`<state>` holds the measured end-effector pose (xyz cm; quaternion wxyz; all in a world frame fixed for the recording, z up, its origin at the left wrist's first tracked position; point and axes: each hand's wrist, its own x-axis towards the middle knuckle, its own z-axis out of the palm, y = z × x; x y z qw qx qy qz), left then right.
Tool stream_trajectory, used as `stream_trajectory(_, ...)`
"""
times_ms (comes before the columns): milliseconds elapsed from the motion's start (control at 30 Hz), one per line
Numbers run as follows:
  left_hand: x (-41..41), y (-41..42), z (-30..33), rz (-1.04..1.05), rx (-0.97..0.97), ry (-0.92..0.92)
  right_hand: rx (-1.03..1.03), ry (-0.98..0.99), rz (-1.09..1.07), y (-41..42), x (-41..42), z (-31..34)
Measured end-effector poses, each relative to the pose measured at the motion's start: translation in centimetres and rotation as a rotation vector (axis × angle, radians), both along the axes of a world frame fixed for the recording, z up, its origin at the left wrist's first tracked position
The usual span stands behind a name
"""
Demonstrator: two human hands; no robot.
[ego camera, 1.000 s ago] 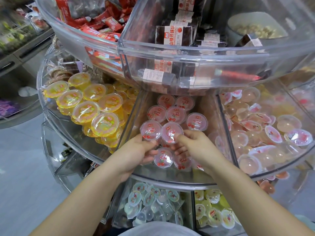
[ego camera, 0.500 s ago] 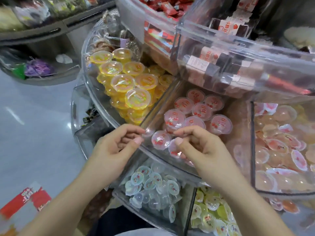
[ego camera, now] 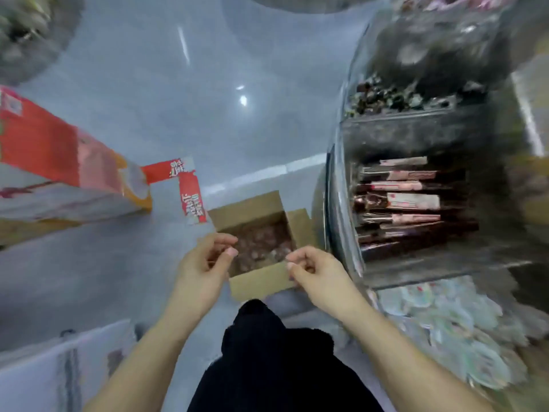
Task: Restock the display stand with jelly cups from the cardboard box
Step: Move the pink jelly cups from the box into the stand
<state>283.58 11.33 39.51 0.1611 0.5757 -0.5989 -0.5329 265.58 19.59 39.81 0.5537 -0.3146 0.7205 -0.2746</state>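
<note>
An open brown cardboard box [ego camera: 261, 279] sits on the grey floor below me, its flaps spread. Reddish jelly cups [ego camera: 261, 243] fill the inside, blurred. My left hand [ego camera: 205, 264] hovers over the box's left edge, fingers loosely curled and empty. My right hand [ego camera: 315, 270] hangs over the near right flap, fingers curled, nothing visible in it. The clear display stand [ego camera: 341, 203] rises at the right; its lower bins hold dark wrapped bars, and pale jelly cups [ego camera: 451, 331] lie in a bin at the lower right.
A red and white carton [ego camera: 59, 176] lies on the floor at left, with red printed flaps [ego camera: 190, 194] beside the brown box. My dark-clothed leg [ego camera: 267, 358] is at the bottom centre. Another display shelf [ego camera: 26, 31] shows at top left.
The view has swung down from the stand's jelly cup bins to the floor. Both hands have left the red jelly cup compartment and now hover over the cardboard box.
</note>
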Motion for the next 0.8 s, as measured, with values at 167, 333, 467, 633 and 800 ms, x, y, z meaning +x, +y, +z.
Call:
stream_trajectory(167,4.5,-2.6,-13.6,0.073,0.199,-0.186,0.312,-0.002,0.058,-4.7,4.6,-14.2)
stream_trajectory(333,4.0,-4.3,-29.4,-0.070,0.297,-0.277,0.475,0.094,0.105,-7.9,5.1,-30.8)
stream_trajectory(467,1.7,-5.6,-42.1,-0.130,0.433,-0.358,0.508,0.393,0.386,-9.4,3.1,-43.7)
stream_trajectory(633,-0.5,-6.4,-54.3,-0.385,0.390,-0.581,0.586,0.498,0.575,-10.9,1.6,-54.4)
stream_trajectory(800,-2.3,-6.3,-60.5,-0.554,0.420,-0.805,0.705,0.430,0.622,-10.3,0.9,-59.4)
